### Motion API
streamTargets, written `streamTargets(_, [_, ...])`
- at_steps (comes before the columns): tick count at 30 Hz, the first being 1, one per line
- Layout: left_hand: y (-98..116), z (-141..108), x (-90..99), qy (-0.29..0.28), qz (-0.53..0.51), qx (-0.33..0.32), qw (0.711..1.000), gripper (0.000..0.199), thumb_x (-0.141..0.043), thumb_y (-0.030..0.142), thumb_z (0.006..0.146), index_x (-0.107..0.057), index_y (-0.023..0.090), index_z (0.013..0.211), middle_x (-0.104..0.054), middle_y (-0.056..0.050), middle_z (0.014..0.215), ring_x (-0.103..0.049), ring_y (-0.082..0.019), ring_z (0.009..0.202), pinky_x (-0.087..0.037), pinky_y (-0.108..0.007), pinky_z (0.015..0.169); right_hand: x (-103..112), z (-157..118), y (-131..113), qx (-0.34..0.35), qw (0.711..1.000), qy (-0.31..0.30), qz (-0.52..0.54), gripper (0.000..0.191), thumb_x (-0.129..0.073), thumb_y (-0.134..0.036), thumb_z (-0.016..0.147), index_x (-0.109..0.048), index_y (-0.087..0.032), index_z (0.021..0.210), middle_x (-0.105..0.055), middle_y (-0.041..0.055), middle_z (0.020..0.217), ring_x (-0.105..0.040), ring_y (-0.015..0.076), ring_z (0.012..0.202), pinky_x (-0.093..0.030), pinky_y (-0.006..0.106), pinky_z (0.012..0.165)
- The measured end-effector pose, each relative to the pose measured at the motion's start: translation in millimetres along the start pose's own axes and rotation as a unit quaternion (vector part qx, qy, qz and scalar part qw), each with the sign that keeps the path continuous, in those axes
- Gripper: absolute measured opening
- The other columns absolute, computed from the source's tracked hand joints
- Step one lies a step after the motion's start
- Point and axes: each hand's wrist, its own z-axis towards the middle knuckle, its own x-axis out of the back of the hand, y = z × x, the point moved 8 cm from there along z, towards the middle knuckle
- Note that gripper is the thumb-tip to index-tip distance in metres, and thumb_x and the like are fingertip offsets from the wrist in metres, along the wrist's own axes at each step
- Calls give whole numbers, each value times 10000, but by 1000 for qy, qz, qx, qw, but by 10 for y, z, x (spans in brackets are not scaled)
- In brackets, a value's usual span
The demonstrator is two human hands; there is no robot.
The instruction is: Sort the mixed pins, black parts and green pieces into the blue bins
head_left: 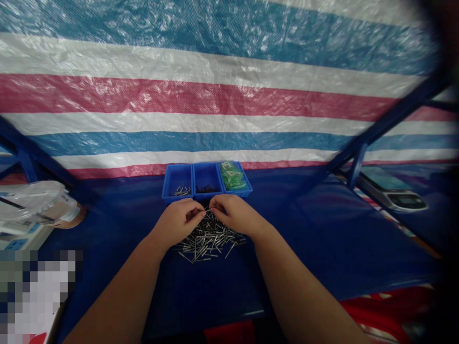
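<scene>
Over a pile of thin silver metal pins (210, 239) on the blue table, both hands meet with their fingertips close together. My left hand (182, 217) is closed in a pinch on one slim metal pin (207, 210). From the other side my right hand (234, 214) pinches at the same pin; its fingertips partly hide it. Dark small pieces lie among the pile under the fingers. Just beyond the hands, a left blue bin (176, 177) holds some silver pins, and a middle blue bin (205, 173) holds small dark pieces.
Green plastic packets (233, 177) fill the right blue bin (248, 185). A lidded plastic cup (66, 210) stands at the left, a digital scale (403, 198) at the right. Blue metal struts (373, 126) flank the table; a striped tarp (215, 100) hangs behind.
</scene>
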Motion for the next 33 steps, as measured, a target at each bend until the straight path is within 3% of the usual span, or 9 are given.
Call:
streamTargets(10, [-22,4,75,29,44,9,999,201,-539,288,948,-702,200,871,-644,-25,770,-562,-149,663,-412,-293,650,47,7,-15,-18,999,22,39,150,-505,-219,947,-647,-179,976,-622,13,789,-528,132,699,-376,265,658])
streamTargets(16, [-235,-75,412,194,101,101,971,268,-573,375,941,-673,188,777,-615,-19,678,-535,-152,623,-372,-282,617,44,-1,198,-58,998,2,-21,129,-591,-200,873,-719,-192,887,-626,-2,692,-516,119,613,-354,270,608])
streamTargets(19, [-358,-141,524,239,121,153,951,298,-585,417,930,-669,195,748,-610,-12,645,-541,-156,610,-368,-282,613,-2,-3,283,-69,996,-6,-51,149,-616,-188,851,-749,-204,917,-651,3,708,-530,123,621,-362,268,614])
streamTargets(24, [-447,-184,572,251,140,194,938,300,-608,445,903,-670,211,726,-621,-13,647,-554,-168,619,-353,-286,608,-80,2,371,-92,993,-16,-72,199,-646,-177,840,-771,-215,989,-691,22,761,-560,135,648,-383,268,624])
streamTargets(33, [-490,-185,546,244,130,203,939,245,-632,453,874,-687,223,810,-614,-2,638,-550,-158,588,-326,-280,583,-84,3,391,-111,989,-24,-91,228,-622,-154,849,-775,-236,997,-708,39,800,-566,143,645,-388,276,615])
